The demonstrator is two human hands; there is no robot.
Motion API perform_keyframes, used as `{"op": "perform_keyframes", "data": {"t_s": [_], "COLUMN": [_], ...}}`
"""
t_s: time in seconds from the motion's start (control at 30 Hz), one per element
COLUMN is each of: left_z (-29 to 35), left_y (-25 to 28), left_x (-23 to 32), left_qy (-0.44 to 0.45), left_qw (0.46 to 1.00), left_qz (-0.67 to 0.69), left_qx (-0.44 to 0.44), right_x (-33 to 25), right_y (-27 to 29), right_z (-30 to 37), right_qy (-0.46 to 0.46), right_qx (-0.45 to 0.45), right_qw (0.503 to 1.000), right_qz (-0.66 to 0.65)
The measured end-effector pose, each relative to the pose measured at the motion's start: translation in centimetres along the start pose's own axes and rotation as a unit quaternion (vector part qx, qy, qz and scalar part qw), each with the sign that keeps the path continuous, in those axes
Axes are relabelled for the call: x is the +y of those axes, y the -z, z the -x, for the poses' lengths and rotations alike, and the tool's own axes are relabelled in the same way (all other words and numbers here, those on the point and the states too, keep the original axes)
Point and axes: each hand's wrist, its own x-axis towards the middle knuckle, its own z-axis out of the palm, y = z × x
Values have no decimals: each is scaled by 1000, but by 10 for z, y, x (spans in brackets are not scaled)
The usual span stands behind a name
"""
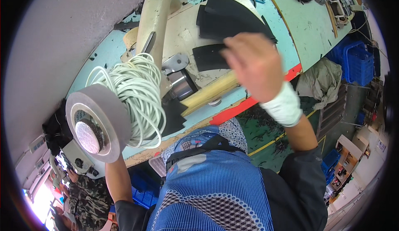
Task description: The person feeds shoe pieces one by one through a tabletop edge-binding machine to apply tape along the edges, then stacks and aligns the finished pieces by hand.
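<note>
My right hand (254, 67), with a white band round its wrist, hovers over the work surface, beside dark flat pieces. Motion smears its fingers, and I cannot tell whether they hold anything. A stack of black sheet pieces (235, 19) lies beyond it; a smaller black piece (208, 57) is just left of its fingers. From the lower edge my left forearm (117, 181) reaches up behind a thick grey roll (118, 121) and a bundle of pale cord (139, 94); they hide my left hand. Another black piece (174, 116) with a jagged edge lies near the metal cylinder (181, 84).
The cream machine arm (151, 21) rises at the left over the table. A wooden bar (212, 92) runs along its near side. Dark scraps litter the green floor (266, 135). Blue crates (358, 62) stand at the right. Another person (89, 197) is at the lower left.
</note>
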Motion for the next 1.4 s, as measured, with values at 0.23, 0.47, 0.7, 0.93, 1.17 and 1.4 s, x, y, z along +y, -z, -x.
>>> {"op": "perform_keyframes", "data": {"t_s": [0.23,0.47,0.7,0.93,1.17,1.4], "left_z": [-8,-18,-8,18,-7,-5], "left_y": [-6,-7,-18,-11,-5,-24], "left_x": [1,-3,-4,-1,3,-4], "left_qy": [-2,-1,12,29,23,102], "left_qw": [1000,1000,999,999,998,988], "left_qz": [-2,-3,1,4,0,11], "left_qx": [-16,-23,-33,-24,-50,-113], "right_x": [-50,8,-50,5,-46,-21], "right_y": [-27,13,-35,39,-28,9], "right_z": [15,-5,8,-18,12,14], "right_qy": [-20,15,-27,-8,-34,21], "right_qx": [-180,-21,-134,41,-118,-129], "right_qw": [971,1000,977,997,972,976], "right_qz": [-154,-10,-163,-63,-200,-173]}}
